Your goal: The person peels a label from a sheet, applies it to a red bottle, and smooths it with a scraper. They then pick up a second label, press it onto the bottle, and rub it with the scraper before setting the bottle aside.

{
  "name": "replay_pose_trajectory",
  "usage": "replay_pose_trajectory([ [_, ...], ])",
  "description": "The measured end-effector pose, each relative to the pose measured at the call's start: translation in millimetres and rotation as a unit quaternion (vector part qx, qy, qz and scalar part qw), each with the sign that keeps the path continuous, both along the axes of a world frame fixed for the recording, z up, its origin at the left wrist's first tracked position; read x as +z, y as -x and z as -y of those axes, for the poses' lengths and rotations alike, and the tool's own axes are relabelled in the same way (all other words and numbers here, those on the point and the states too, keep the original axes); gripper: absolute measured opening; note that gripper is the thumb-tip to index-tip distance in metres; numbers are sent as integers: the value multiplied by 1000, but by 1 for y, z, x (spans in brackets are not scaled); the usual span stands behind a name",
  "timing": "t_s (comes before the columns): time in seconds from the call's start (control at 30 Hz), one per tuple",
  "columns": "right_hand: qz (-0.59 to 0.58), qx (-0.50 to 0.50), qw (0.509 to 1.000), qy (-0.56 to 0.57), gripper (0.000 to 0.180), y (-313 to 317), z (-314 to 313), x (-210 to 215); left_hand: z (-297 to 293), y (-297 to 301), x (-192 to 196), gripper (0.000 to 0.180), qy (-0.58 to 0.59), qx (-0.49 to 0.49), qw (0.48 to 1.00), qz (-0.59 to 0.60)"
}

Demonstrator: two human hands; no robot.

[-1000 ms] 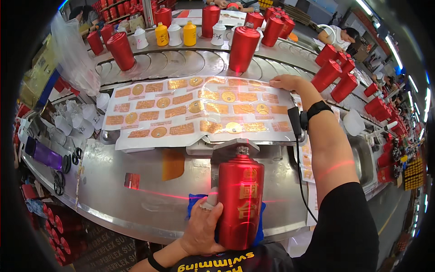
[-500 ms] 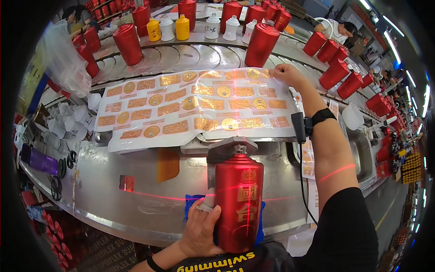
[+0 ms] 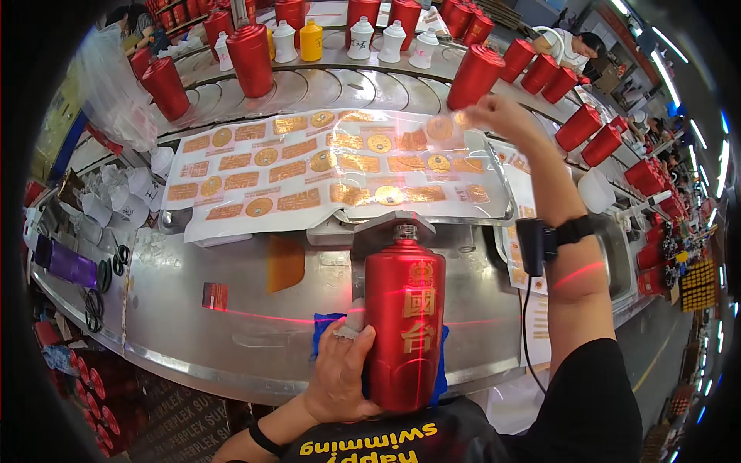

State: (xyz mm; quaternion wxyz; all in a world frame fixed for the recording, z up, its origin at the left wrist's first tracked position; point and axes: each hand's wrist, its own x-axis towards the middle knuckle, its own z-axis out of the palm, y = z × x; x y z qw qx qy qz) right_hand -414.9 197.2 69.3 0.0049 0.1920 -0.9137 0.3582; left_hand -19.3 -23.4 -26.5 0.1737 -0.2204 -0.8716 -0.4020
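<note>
A tall red bottle (image 3: 404, 322) with gold characters stands upright on a blue cloth (image 3: 441, 369) at the near edge of the steel bench. My left hand (image 3: 340, 372) is wrapped around its lower left side. My right hand (image 3: 494, 114) is raised over the far right corner of a clear sheet of gold stickers (image 3: 324, 168), pinching a round gold sticker (image 3: 461, 119) between its fingertips. A black device is strapped to my right wrist (image 3: 552, 235) with a cable hanging from it.
Red bottles (image 3: 249, 48) plus white and yellow ones (image 3: 311, 40) ride the curved conveyor behind the sheet. A purple object (image 3: 68, 262) and white caps (image 3: 100, 204) lie at left. A red laser line (image 3: 262, 316) crosses the bench. Another person (image 3: 567, 46) works at back right.
My right hand has lifted off the sticker sheet's right corner and now holds a gold sticker up in the air. The bottle and my left hand stay where they were.
</note>
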Motion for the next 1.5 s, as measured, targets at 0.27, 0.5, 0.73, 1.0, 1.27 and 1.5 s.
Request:
replay_pose_trajectory([
  [0.27,-169,-4,947,-274,20,-29,-29,-32,-6,4,6,121,-6,-2,1000,2],
  [0.5,-265,148,938,-167,17,-147,-7,73,-3,-5,2,122,3,14,999,33],
  [0.73,-313,236,914,-107,18,-251,3,133,36,29,64,92,-152,-44,987,39],
  [1.0,-235,228,944,33,24,-331,-9,122,19,51,129,18,-247,-253,895,272],
  [1.27,-63,139,980,127,17,-371,-49,23,8,5,99,12,-190,-176,891,373],
  [1.5,-24,107,980,164,16,-356,-44,-19,11,14,81,16,-240,-117,871,413],
])
